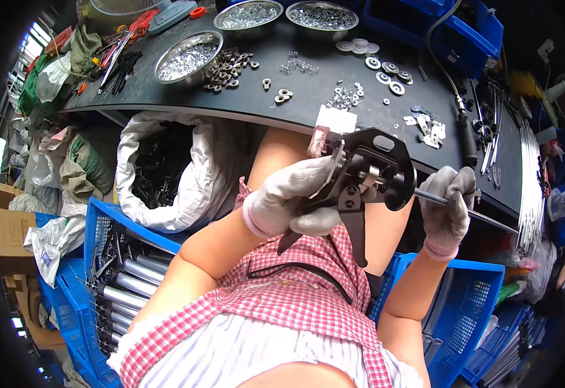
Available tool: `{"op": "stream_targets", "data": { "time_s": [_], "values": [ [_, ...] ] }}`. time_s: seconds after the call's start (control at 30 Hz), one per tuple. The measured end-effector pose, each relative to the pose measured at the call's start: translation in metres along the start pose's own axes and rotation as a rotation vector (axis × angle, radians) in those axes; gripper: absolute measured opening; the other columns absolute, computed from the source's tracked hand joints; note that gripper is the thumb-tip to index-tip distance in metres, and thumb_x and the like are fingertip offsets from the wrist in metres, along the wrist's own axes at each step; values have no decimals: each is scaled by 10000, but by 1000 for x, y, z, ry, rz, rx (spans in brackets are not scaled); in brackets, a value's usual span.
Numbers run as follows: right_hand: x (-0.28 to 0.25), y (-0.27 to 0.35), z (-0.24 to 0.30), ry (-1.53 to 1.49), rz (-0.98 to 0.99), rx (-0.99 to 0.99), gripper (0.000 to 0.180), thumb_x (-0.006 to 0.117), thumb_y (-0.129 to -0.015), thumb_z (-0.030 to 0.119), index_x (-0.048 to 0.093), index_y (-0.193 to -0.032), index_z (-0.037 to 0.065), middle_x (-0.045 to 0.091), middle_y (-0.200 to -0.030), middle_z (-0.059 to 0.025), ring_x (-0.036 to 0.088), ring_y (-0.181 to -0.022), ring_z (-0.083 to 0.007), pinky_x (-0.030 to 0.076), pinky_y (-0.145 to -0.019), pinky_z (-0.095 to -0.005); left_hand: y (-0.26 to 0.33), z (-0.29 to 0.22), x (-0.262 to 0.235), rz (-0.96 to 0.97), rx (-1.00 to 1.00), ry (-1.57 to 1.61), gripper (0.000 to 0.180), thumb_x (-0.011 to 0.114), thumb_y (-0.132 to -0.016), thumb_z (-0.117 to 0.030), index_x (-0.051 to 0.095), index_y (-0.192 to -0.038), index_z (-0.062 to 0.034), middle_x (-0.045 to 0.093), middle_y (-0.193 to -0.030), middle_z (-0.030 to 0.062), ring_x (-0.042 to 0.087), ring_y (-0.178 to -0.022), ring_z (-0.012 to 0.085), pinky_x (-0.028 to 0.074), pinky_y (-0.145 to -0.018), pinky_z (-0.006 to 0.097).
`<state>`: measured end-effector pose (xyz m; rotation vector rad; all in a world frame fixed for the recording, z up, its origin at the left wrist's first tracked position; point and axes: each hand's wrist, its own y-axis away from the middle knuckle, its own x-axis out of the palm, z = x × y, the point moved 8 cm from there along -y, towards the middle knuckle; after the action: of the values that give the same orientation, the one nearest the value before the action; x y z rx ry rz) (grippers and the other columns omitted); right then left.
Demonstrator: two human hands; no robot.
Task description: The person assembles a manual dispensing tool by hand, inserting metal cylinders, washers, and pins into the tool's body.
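Note:
My left hand (pixel 295 194), in a grey-white glove, is closed round the black body of a caulking gun (pixel 379 152) held above my lap, near the table's front edge. Its black trigger (pixel 353 229) hangs downward. A thin metal rod (pixel 492 220) runs out of the body to the right. My right hand (pixel 447 207), gloved too, has its fingers curled round that rod. Just beyond my left hand, a white block (pixel 336 119) sits at the table edge with a small reddish piece beside it. The left palm is hidden behind the gun.
Metal bowls of small parts (pixel 188 57) stand on the dark table (pixel 256 94), with loose nuts, washers and discs (pixel 389 74) around. A black-handled tool (pixel 467 139) hangs at right. White sack (pixel 195 194), crate of tubes (pixel 95 233), blue crate (pixel 470 304) and bundled rods (pixel 531 187) surround my lap.

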<state>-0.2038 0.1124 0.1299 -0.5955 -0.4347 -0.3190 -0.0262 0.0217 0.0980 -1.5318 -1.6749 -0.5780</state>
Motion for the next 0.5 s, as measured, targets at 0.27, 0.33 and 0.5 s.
{"op": "stream_targets", "data": {
  "time_s": [0.27,0.33,0.5],
  "values": [
    [28,14,-4,46,-5,135,236,570,-938,186,378,-903,53,561,-724,-190,529,-518,-184,419,-421,-252,-1,-6,5,-7,76,41,514,407,-1007,-390,410,-1382,-39,605,-1192,129,310,-428,23,240,-402,153],
    [26,17,-4,13,-55,141,242,563,-939,187,431,-1069,30,563,-720,-180,537,-529,-179,419,-430,-249,-4,-4,6,41,68,79,493,394,-1012,-378,428,-1366,-36,610,-1176,125,307,-426,22,240,-402,158],
    [27,21,0,146,-48,115,552,531,-940,164,298,-1431,67,574,-717,-147,537,-542,-161,420,-443,-248,0,1,3,18,70,97,477,377,-1015,-368,435,-1364,-48,614,-1162,131,315,-417,30,240,-386,169]
  ]
}}
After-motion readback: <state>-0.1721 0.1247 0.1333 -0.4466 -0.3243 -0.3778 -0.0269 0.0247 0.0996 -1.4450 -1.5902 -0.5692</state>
